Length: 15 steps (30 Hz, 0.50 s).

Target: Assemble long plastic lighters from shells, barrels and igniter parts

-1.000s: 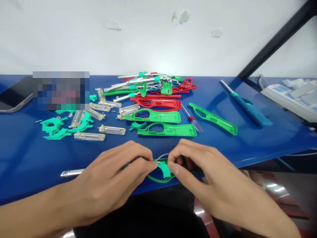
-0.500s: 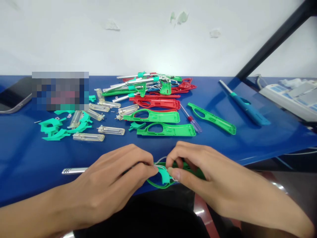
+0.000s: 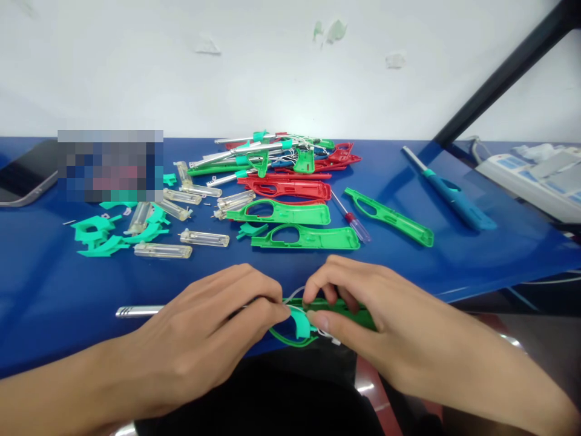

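Note:
Near the table's front edge lies a green lighter shell half (image 3: 353, 312), with a silver metal barrel (image 3: 138, 311) sticking out at its left end. My left hand (image 3: 204, 339) is closed over the barrel end of this lighter, thumb and forefinger pinched together; its grip partly hides the parts. Within the shell's loop sits a turquoise trigger (image 3: 301, 325), between my two hands. My right hand (image 3: 367, 309) has thumb and forefinger pinched on a thin whitish wire (image 3: 297, 307) just above the trigger. A loose white wire end (image 3: 334, 341) hangs below my right thumb.
Beyond my hands lie green shell halves (image 3: 313, 238), a screwdriver (image 3: 356, 225) and clear fuel tanks (image 3: 163, 251). Turquoise triggers (image 3: 97, 230) are at left. Behind is a heap of barrels and red shells (image 3: 290, 189). An assembled blue lighter (image 3: 458, 200) lies at right.
My right fingers have shifted slightly at the wire, and a white wire end now hangs lower beneath the thumb. My left hand stays nearly in place.

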### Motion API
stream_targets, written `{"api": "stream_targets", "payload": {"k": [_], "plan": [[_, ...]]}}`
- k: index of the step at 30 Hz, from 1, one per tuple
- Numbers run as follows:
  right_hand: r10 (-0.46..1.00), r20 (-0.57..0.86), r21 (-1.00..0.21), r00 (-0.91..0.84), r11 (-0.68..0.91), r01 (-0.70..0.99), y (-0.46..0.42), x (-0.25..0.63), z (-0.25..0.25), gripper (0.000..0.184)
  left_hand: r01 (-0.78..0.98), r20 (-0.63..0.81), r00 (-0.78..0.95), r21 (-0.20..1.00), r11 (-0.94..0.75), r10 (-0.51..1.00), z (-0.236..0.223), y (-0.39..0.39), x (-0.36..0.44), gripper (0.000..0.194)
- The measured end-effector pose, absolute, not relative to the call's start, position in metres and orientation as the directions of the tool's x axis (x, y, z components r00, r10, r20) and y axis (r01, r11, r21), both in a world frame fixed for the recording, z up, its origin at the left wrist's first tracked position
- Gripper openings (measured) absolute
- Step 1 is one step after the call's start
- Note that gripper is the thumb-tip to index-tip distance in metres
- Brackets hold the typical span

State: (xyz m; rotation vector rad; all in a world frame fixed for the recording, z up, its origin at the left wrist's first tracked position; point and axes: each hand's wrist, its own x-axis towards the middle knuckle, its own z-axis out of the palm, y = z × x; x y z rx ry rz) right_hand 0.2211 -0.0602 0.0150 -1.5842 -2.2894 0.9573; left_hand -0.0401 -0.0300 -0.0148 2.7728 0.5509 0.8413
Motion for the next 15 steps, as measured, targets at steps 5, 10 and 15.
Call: {"api": "stream_targets", "payload": {"k": [5, 10, 15], "plan": [[0.893, -0.19, -0.587, -0.408, 0.23, 0.776, -0.0625, 0.2245, 0.0161, 0.004, 0.283, 0.507, 0.767, 0.282, -0.917, 0.393, -0.0173, -0.033, -0.0434, 0.027], [0.892, -0.198, -0.582, -0.406, 0.226, 0.781, -0.0658, 0.2256, 0.0161, 0.007, 0.271, 0.483, 0.798, 0.245, -0.931, 0.359, -0.0178, -0.0354, -0.0488, 0.024], [0.889, -0.198, -0.611, -0.414, 0.218, 0.761, -0.0683, 0.227, 0.0155, 0.008, 0.28, 0.495, 0.792, 0.226, -0.933, 0.357, -0.0172, -0.0347, -0.0482, 0.024]]}}
